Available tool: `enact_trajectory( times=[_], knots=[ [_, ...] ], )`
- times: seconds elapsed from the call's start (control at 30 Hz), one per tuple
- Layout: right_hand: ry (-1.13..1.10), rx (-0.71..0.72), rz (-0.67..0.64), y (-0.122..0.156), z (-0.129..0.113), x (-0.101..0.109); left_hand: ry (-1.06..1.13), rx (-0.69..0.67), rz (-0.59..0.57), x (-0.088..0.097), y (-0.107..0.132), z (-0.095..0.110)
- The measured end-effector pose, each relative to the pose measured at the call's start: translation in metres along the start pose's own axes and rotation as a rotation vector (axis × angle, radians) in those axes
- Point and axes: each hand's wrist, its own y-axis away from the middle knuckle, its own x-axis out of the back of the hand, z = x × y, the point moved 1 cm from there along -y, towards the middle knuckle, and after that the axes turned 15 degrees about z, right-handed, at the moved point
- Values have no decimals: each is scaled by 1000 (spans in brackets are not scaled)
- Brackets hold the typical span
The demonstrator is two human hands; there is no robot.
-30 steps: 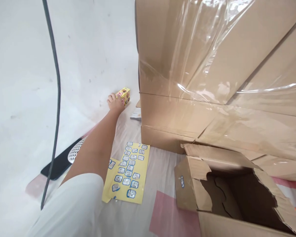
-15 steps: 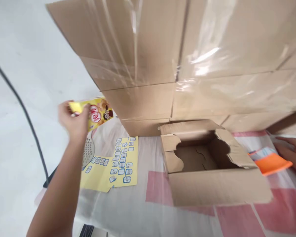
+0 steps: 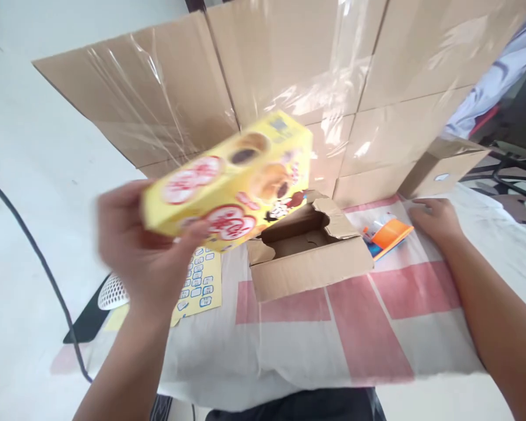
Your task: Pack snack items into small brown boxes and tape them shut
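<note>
Yellow snack box (image 3: 239, 187) is held up, partly blocking the view of the open carton (image 3: 311, 269), left hand (image 3: 146, 257) grasping one end, probably because that's slim enough to wrap. Right hand (image 3: 437, 219) rests near the orange packet (image 3: 391, 234), maybe for balance (can't tell if its fingers are clenched).

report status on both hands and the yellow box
Left hand gripping yellow box, clear of the cloth. Right hand on cloth, near orange item. Yellow box partly hides open carton from view.
</note>
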Motion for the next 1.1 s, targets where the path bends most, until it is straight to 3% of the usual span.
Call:
enact_trajectory(
  times=[0.17,0.3,0.6,0.67,0.7,0.77,0.83,0.93,1.0,1.1],
  knots=[
    [-37,-9,-8,2,2,2,66,142,-387,-63,14,7],
    [-44,-28,-22,3,4,0,181,197,-435,-87,26,-6],
    [-9,-67,-40,7,-6,1,267,269,-404,-89,25,-10],
    [-11,-66,-38,7,-7,1,241,252,-459,-95,29,-9],
    [-15,-63,-38,8,-7,1,185,232,-546,-100,33,-8],
    [-26,-56,-39,8,-7,2,-6,131,-786,-107,39,-5],
    [-39,-53,-38,8,-6,3,-221,-65,-942,-109,39,-1],
    [-72,-45,-27,9,-6,4,-385,-290,-907,-102,28,3],
    [-109,-32,-3,10,-6,6,-430,-269,-867,-94,20,-1],
    [-193,23,77,10,-11,13,-425,-57,-877,-87,18,-16]
  ],
)
